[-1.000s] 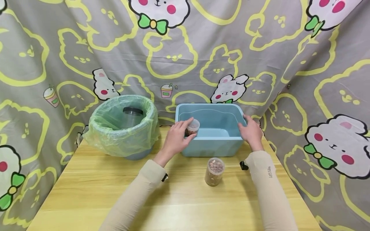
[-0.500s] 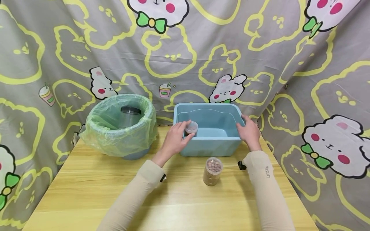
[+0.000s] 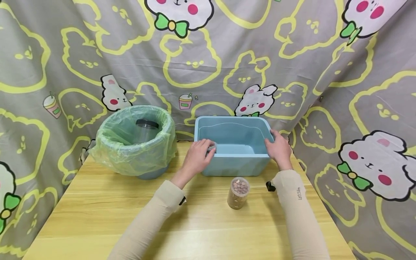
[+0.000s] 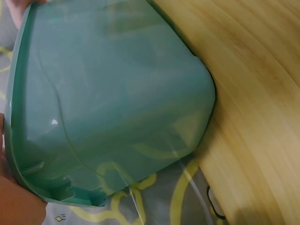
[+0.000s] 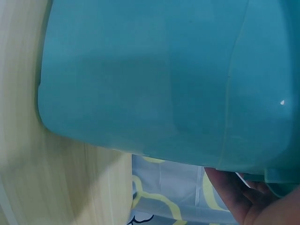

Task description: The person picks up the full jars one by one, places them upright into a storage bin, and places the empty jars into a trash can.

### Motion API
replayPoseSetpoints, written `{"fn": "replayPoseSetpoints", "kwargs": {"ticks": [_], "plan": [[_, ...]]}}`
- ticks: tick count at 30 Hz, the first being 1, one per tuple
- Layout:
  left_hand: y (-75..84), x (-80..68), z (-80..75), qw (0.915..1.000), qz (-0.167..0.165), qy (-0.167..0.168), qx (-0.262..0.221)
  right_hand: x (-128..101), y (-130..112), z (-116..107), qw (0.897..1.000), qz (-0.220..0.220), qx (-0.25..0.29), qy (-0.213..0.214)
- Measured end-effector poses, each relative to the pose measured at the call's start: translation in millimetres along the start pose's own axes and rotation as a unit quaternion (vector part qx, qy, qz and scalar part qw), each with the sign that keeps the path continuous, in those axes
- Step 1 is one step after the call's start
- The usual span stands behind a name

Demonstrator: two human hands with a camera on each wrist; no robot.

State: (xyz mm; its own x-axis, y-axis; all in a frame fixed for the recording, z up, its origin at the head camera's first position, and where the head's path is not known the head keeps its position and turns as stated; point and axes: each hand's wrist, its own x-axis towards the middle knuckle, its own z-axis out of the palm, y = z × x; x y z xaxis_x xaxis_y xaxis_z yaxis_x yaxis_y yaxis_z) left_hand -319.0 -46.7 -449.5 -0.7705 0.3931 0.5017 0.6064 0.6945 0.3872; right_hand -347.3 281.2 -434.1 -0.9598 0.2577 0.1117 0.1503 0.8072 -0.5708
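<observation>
Head view high, facing down-forward; both wrist views close, sharing blue bin (image 3: 237, 164).

Wooden table (image 3: 97, 216) bears bin (image 3: 134, 142), tub (image 3: 234, 164), jar (image 3: 238, 193).

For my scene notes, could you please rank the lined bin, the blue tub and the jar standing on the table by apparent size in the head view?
1. Lined bin and blue tub: look alike, unranked.
2. Jar, clearly smallest though nearest the camera.

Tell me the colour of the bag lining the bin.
The bag is translucent light green, clearest in the head view.
</observation>
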Motion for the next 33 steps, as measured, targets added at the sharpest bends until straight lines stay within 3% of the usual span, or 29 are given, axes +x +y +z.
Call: {"fn": "replayPoseSetpoints", "kwargs": {"ticks": [14,33], "plan": [[-2.1,-3.8,-0.7,0.9995,0.014,0.028,0.001,-1.0,-4.8,2.3,1.0,0.005,0.006,-0.005],[-5.8,-7.2,-0.6,0.9989,0.026,0.038,0.007,-0.7,-8.1,4.7,1.0,0.004,0.009,-0.006]]}}
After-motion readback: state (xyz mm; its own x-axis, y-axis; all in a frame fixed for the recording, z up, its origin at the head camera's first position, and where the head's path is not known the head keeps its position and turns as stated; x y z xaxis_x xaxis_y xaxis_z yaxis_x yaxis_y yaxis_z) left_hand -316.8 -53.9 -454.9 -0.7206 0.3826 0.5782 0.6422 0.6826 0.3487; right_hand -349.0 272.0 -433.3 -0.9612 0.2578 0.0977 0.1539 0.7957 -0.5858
